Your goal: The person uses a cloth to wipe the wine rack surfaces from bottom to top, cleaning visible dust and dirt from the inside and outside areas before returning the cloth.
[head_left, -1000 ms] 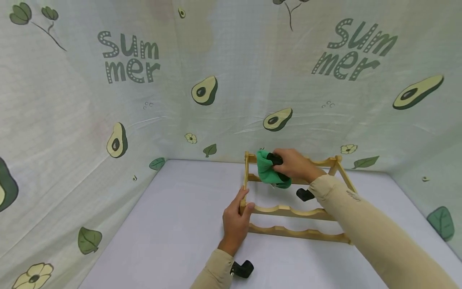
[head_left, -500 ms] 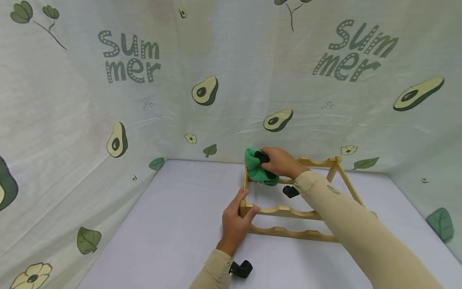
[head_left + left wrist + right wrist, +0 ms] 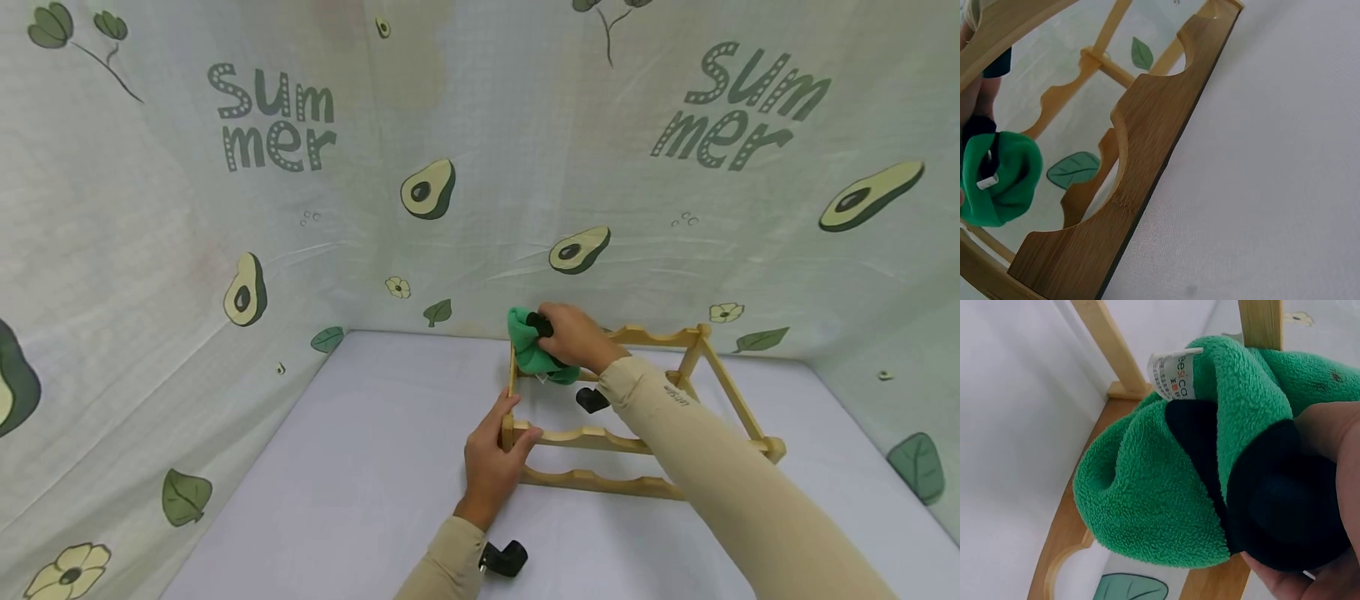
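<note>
A two-tier wooden rack with scalloped rails (image 3: 588, 437), perhaps a wine rack, stands on the white table. My left hand (image 3: 491, 462) grips its near left corner, thumb over the front rail and fingers along the side post. In my right hand (image 3: 576, 335) is a bunched green terry cloth with black trim (image 3: 528, 346), pinched between thumb and fingers at the rack's upper far left corner. The right wrist view shows the cloth (image 3: 1154, 487) folded against a wooden post (image 3: 1260, 325), a white label sticking out. Seen from the left wrist, scalloped rails (image 3: 1147, 125) cross in front.
White cloth covers the table (image 3: 375, 433). Behind and left hangs a pale curtain printed with avocados and leaves (image 3: 480, 108). Black wrist-worn devices show below each hand, one by the left sleeve (image 3: 442, 554). The right sleeve (image 3: 712, 450) passes over the rack's rails.
My right hand has moved left along the rack's upper rear rail with the green cloth, to the far left corner, and barely shifts lately. The left hand keeps its grip in place.
</note>
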`<act>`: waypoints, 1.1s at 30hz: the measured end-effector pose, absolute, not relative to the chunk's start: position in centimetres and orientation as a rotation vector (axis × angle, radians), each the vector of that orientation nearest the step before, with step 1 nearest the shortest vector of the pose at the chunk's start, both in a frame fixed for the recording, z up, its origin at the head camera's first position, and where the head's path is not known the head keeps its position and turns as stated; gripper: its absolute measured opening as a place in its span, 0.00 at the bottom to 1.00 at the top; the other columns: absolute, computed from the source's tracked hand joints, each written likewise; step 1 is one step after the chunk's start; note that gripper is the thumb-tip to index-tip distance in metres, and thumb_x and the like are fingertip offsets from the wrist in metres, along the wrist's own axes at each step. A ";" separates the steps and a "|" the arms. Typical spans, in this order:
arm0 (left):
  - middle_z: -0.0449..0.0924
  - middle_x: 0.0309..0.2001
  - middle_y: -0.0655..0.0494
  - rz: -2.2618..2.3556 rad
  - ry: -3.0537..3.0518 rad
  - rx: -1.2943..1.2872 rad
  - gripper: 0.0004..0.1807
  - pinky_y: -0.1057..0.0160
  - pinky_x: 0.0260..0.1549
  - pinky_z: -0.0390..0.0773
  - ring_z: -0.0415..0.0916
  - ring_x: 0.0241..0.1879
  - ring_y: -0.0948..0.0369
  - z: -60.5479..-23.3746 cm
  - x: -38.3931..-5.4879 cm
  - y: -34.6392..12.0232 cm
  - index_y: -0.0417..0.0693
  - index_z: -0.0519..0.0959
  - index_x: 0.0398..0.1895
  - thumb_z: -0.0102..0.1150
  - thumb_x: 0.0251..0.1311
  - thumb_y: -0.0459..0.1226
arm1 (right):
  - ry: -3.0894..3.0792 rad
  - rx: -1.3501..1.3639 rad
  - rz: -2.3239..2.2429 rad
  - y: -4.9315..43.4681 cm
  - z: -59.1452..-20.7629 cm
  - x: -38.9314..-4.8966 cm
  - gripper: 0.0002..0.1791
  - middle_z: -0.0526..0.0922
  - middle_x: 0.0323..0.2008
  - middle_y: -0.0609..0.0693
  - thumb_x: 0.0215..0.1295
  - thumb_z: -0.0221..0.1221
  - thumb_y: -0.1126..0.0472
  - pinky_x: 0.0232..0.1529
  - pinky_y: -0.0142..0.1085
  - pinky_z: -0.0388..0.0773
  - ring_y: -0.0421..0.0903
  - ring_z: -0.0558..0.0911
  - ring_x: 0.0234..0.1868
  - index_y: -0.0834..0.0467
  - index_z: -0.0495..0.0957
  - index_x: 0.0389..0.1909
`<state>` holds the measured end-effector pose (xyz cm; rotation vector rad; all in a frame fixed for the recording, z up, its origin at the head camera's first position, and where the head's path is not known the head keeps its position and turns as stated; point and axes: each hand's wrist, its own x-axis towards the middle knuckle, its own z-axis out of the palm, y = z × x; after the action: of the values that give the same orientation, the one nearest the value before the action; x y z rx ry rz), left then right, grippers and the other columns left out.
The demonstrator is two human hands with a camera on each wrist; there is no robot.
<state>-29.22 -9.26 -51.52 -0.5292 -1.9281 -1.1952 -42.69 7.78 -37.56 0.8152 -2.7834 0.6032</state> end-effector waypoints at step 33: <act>0.76 0.63 0.45 -1.140 -1.929 -0.518 0.30 0.53 0.53 0.78 0.78 0.58 0.51 -51.4 -29.5 -9.1 0.45 0.77 0.62 0.68 0.61 0.52 | -2.827 0.681 0.538 9.5 -38.4 -42.5 0.14 0.82 0.38 0.57 0.63 0.65 0.63 0.40 0.49 0.77 0.52 0.80 0.35 0.62 0.75 0.47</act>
<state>-29.54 -9.14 -51.39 -0.5177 -1.9288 -1.1397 -42.49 9.47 -38.39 0.6812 -2.8272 0.5379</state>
